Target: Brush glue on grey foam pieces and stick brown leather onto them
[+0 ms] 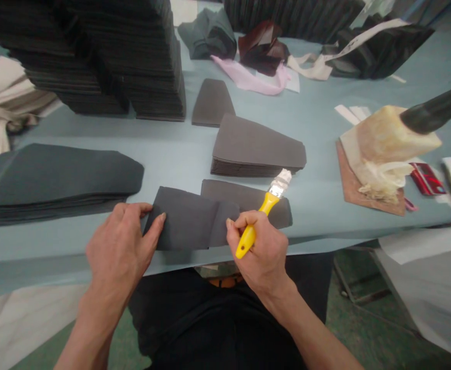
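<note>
A dark grey folded panel (187, 218) lies near the front edge of the table, its right part overlapped by a flap. At its left end my left hand (123, 239) grips the panel between thumb and fingers. My right hand (262, 244) is closed around a yellow-handled brush (266, 205) whose white-smeared bristles point away to the right. The right thumb and fingertips also touch the panel's right end. Partly under the panel is another dark flat piece (271, 203). Just beyond sits a stack of brownish-grey pieces (260, 144), with a single similar piece (212, 103) behind it.
Left of my hands lies a pile of dark green-grey pieces (63, 177). Tall black stacks (152, 67) rise at the back left. To the right, a glue-crusted block (387, 136) with a dark handle stands on a brown board (349, 185). Cloth scraps (248, 74) lie at the back.
</note>
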Demonstrator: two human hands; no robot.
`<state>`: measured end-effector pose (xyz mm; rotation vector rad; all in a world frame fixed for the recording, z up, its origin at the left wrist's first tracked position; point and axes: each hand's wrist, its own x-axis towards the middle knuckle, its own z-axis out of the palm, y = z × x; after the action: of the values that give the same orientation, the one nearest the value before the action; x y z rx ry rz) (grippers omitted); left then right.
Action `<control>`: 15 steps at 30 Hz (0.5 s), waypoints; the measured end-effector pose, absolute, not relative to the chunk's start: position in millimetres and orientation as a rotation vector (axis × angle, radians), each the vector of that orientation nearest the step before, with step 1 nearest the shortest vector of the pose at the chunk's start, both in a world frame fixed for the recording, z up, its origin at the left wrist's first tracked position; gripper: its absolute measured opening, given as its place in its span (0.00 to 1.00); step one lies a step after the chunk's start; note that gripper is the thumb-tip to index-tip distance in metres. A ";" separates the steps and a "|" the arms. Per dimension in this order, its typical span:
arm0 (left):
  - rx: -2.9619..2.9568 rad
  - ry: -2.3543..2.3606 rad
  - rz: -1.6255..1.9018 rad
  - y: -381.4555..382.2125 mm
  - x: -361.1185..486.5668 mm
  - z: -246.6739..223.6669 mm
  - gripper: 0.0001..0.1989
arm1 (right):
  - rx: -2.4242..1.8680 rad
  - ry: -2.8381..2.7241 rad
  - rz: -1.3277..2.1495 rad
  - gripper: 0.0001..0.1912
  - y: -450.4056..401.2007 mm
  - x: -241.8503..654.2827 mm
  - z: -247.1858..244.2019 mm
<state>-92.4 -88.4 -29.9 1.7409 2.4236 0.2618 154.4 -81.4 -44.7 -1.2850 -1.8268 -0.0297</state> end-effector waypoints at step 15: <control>1.128 2.051 0.997 -80.0 -87.7 -21.7 0.36 | -1.254 -1.784 0.080 0.09 -82.7 178.8 -41.2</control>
<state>-87.7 -80.0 -21.7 1.1277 2.0508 0.9966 178.8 -82.7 -41.2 -1.2541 -1.7842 0.0798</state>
